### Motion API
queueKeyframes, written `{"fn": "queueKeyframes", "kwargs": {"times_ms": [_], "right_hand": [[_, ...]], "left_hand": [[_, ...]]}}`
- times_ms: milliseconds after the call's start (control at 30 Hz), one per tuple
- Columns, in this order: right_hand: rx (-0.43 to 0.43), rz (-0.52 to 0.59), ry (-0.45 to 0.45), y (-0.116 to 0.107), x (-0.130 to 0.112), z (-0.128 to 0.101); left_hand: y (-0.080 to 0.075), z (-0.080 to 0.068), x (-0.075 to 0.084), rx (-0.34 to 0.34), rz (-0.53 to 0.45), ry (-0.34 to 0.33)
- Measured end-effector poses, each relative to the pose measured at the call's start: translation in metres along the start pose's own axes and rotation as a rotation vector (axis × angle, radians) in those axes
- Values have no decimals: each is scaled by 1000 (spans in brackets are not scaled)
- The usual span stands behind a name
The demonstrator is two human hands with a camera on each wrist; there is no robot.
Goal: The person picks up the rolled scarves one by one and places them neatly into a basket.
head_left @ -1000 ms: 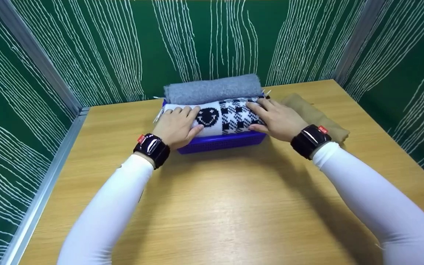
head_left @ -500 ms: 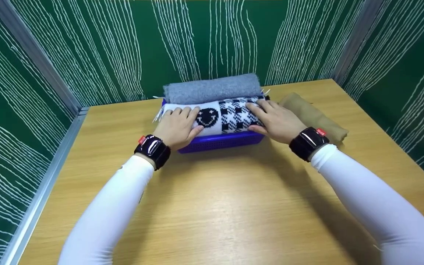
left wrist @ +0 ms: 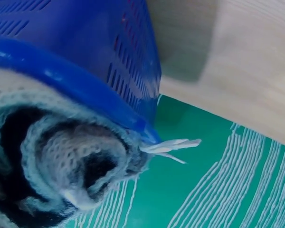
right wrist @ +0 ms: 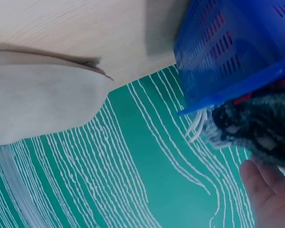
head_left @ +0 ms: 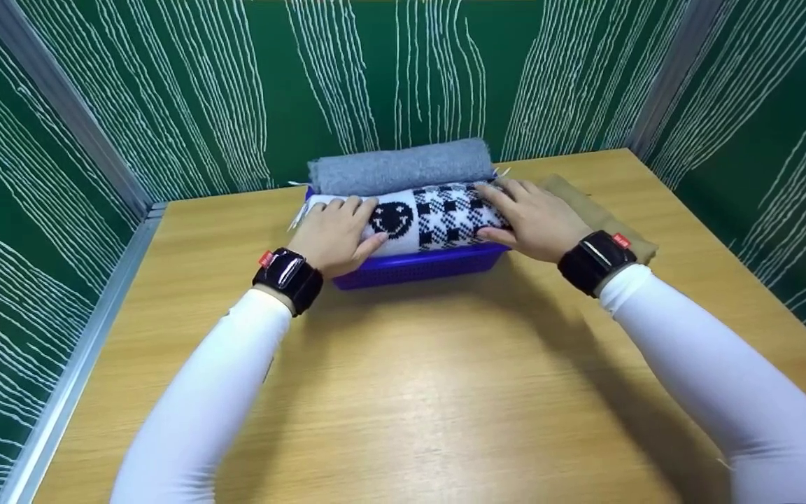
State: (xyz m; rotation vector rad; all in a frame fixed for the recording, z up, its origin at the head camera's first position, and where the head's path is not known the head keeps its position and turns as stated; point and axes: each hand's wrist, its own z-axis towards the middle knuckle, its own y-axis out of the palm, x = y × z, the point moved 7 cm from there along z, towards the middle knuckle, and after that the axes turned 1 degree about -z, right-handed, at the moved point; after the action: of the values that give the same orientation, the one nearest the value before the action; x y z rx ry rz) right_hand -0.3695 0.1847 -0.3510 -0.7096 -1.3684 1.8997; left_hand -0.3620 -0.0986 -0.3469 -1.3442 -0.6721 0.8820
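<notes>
Both hands, left (head_left: pixel 335 234) and right (head_left: pixel 533 220), lie flat with straight fingers on the patterned roll (head_left: pixel 424 217) in the one blue basket (head_left: pixel 420 267). Three rolls: patterned, grey (head_left: pixel 400 166) behind, and tan (head_left: pixel 602 217), half hidden by the right wrist.

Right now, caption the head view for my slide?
Both hands, left hand and right hand, press a rolled black-and-white knit scarf into a blue plastic basket.

A light wooden table (head_left: pixel 403 392) fills the view from 6 o'clock up to the centre, its grain glossy with a soft sheen of overhead light. Green panels (head_left: pixel 235 84) marked with wavy white lines wall it in at 9, 12 and 3 o'clock. Grey metal posts (head_left: pixel 60 105) join the panels at 10 and 2 o'clock.
</notes>
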Motion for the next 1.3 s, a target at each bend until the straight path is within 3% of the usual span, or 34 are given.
{"fn": "queueKeyframes", "kwargs": {"times_ms": [367, 533, 833, 1300], "right_hand": [[8, 39, 108, -17, 36, -12], [-3, 54, 211, -18, 56, -26], [-59, 120, 358, -8, 101, -51], [-113, 104, 497, 15, 139, -82]], "left_hand": [[-13, 4, 8, 35, -45, 23], [-18, 4, 14, 50, -75, 36], [-22, 5, 29, 75, -82, 72], [-25, 7, 48, 137, -93, 133]]}}
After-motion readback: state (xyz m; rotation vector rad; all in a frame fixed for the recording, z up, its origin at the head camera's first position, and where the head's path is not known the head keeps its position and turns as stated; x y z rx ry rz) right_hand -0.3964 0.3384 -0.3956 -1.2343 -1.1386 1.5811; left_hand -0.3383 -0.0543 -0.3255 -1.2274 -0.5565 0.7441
